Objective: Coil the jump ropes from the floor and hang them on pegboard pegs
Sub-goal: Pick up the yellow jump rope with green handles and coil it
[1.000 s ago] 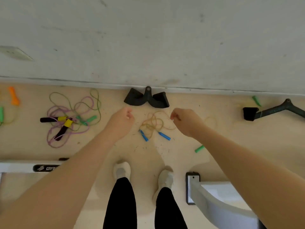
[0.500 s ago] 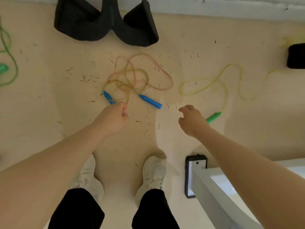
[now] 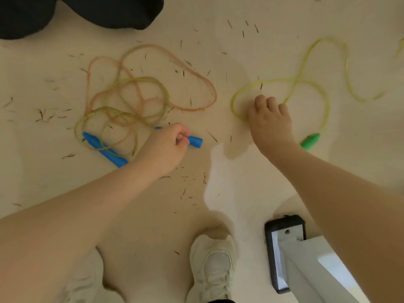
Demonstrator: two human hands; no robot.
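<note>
Two jump ropes lie on the floor [image 3: 240, 193]: one orange-and-yellow tangled rope [image 3: 135, 92] and one yellow-green rope [image 3: 306, 84]. There are three handles in sight, two blue handles [image 3: 105, 149] and one green handle [image 3: 310, 140]. Two hands reach down, the left hand [image 3: 166, 147] and the right hand [image 3: 271, 123], above two pale shoes [image 3: 213, 265], with one black padded object [image 3: 76, 12] and one grey frame foot [image 3: 284, 252].

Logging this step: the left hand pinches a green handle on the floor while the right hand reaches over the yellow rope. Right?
Not quite. In the head view, the left hand pinches a blue handle; the green handle lies untouched beside the right hand, which does reach over the yellow rope.
</note>
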